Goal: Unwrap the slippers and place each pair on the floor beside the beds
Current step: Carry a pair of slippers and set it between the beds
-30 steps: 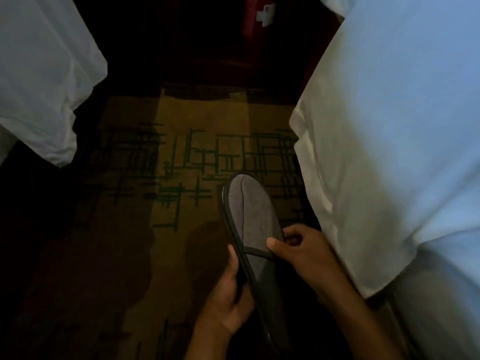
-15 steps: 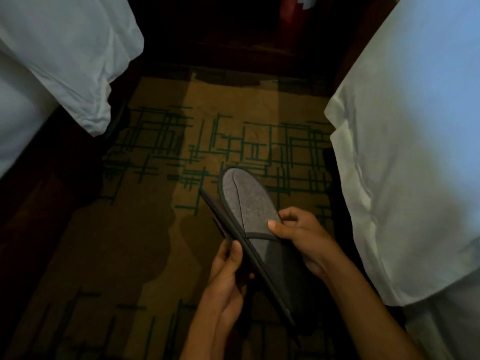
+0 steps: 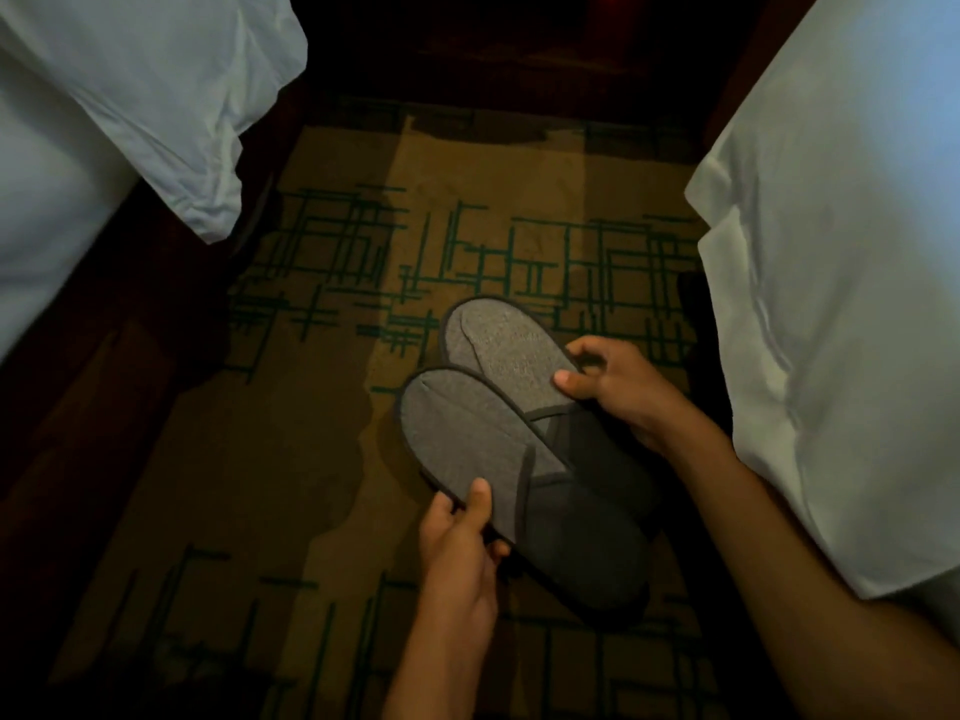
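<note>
Half a second ago both slippers were stacked edge-on in my grip; now they are fanned apart and lie flat, side by side, uppers facing me. Nearest me, my left hand (image 3: pixel 460 537) pinches the edge of the left slipper (image 3: pixel 467 444), thumb on the grey upper and fingers under the sole. That slipper overlaps the right slipper (image 3: pixel 511 350), which my right hand (image 3: pixel 621 392) holds at its upper with thumb on top and fingers curled beneath. I see no wrapping on either one, so I judge the unwrapping of this pair done and the placing step in hand. Both slippers hang low over the carpet (image 3: pixel 291 459); whether their heels already touch it I cannot tell in this dim light. They sit nearer the right bed (image 3: pixel 857 304) than the left bed (image 3: pixel 130 106), with the aisle running on into darkness beyond. Next I judge I must slide the two apart until they no longer overlap, lower them level with toes pointing away, close beside the right bed, then let go with both hands.
</note>
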A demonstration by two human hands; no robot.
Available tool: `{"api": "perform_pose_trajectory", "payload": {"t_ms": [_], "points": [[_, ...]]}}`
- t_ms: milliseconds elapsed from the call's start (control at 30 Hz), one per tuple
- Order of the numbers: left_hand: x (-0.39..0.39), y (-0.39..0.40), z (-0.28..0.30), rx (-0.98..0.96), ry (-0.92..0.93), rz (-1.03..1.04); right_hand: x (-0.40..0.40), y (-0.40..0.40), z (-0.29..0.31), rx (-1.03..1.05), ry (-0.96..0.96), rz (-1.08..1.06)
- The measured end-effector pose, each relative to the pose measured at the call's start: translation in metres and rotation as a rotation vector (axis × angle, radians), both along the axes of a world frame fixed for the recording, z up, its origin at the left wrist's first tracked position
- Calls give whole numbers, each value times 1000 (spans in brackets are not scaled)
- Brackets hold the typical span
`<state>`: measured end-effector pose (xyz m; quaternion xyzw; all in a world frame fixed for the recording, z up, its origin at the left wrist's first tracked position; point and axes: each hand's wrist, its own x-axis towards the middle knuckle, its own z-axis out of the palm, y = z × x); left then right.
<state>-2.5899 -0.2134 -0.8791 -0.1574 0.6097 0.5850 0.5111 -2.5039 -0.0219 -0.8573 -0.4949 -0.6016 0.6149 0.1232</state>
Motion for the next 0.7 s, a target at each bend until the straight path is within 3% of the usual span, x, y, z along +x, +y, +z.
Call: {"api": "perform_pose_trajectory", "payload": {"t_ms": [167, 367, 700], "points": [[22, -6, -7, -120, 25, 115, -12, 30, -3, 261, -145, 171], [34, -7, -14, -305, 93, 179, -31, 46, -16, 420, -387, 410], [38, -9, -23, -402, 220, -57, -38, 40, -37, 669, -527, 556]]}}
